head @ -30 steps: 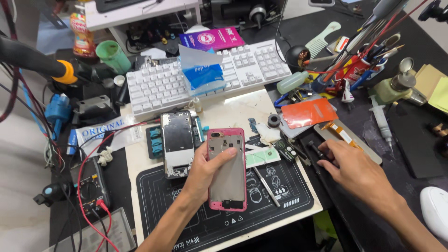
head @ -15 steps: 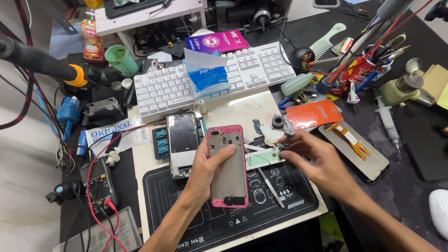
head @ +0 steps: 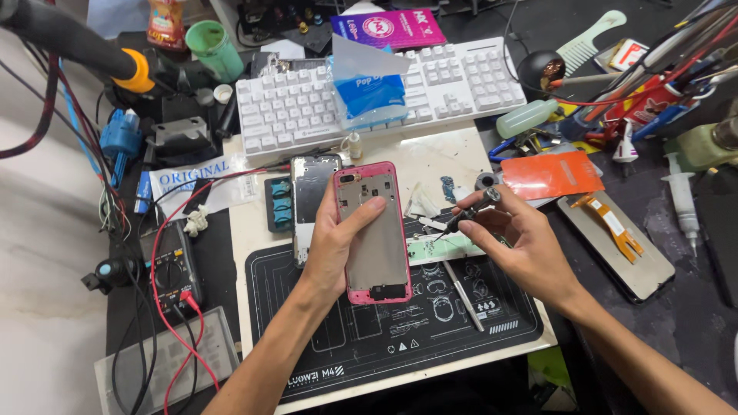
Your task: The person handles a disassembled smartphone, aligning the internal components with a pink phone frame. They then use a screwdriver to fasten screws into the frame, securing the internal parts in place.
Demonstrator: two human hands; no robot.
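phone frame: pink-edged phone housing [head: 375, 234], inner metal side up, held over the black repair mat [head: 400, 338] near the desk's front edge
left hand: left hand [head: 334, 242] grip wrapped round the frame's left side, thumb across its inner face
right hand: right hand [head: 523, 242] grip pinched on a small dark screwdriver [head: 467, 217], tip pointing toward the frame, just right of it
beside: second phone body [head: 310, 204] lying left of the frame on the mat's back edge
back: white keyboard [head: 377, 92] along the desk's back edge
right: orange card [head: 550, 175], screen panel [head: 615, 242] near the right edge
left: multimeter [head: 173, 265] with red leads
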